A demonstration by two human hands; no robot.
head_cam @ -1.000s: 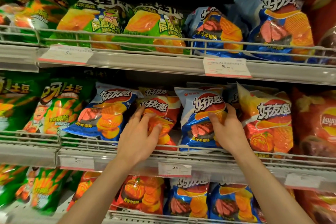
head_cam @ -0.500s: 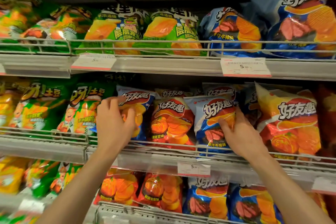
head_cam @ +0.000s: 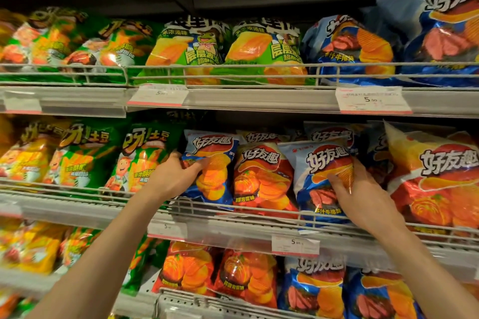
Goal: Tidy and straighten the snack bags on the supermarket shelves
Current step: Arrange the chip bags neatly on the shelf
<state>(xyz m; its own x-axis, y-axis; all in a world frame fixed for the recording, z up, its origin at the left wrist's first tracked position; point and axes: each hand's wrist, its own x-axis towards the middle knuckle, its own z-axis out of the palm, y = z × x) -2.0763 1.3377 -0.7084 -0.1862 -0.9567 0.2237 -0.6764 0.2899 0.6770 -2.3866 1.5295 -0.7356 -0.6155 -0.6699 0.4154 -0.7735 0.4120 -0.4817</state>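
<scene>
On the middle shelf my left hand [head_cam: 178, 176] grips the left edge of a blue chip bag [head_cam: 212, 171], thumb across its front. A red chip bag [head_cam: 261, 179] stands upright between my hands. My right hand [head_cam: 360, 197] holds the right side of another blue chip bag [head_cam: 318, 179], thumb on its front and fingers behind it. That bag leans a little to the left, its bottom behind the wire rail [head_cam: 233, 211].
Green potato-snack bags [head_cam: 140, 160] stand left of my left hand. A large yellow-red bag [head_cam: 435, 179] is at the right. More bags fill the top shelf [head_cam: 259, 101] and the bottom shelf. Price tags [head_cam: 295, 245] hang on the shelf fronts.
My left hand went from the red bag to the left blue bag and now grips its edge. That bag stands more upright. My right hand stays on the right blue bag.
</scene>
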